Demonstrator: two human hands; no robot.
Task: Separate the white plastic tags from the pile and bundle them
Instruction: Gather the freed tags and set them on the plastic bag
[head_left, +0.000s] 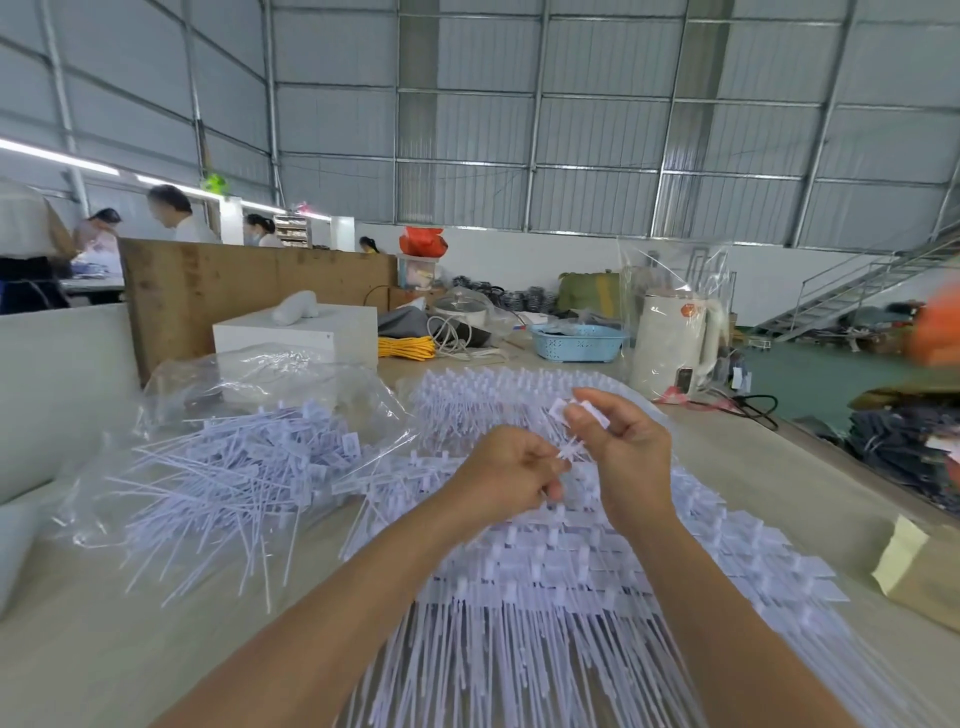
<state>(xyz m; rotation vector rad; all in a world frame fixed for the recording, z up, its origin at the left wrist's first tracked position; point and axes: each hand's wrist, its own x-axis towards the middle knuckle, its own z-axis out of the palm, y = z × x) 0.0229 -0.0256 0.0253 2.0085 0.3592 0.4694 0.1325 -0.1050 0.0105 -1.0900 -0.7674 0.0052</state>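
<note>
Fingers (582, 415) of the right hand (618, 447) are pinched on the flat heads of a few white tags (582, 410), raised at 12 o'clock of the left hand (511, 475), whose curled fingers grip the thin tails, presumably so the tags can be pulled free and aligned; the joined sheets (571, 561) are spread beneath both wrists; separated tags are heaped on a clear bag (249, 462) at 9 o'clock, kept apart from uncut stock.

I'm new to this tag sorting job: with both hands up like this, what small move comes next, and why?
Probably pull the hands apart to snap the tags free. The left hand pinches one end and the right hand holds the heads, above the joined sheet; loose ones lie in the pile on the left.
</note>
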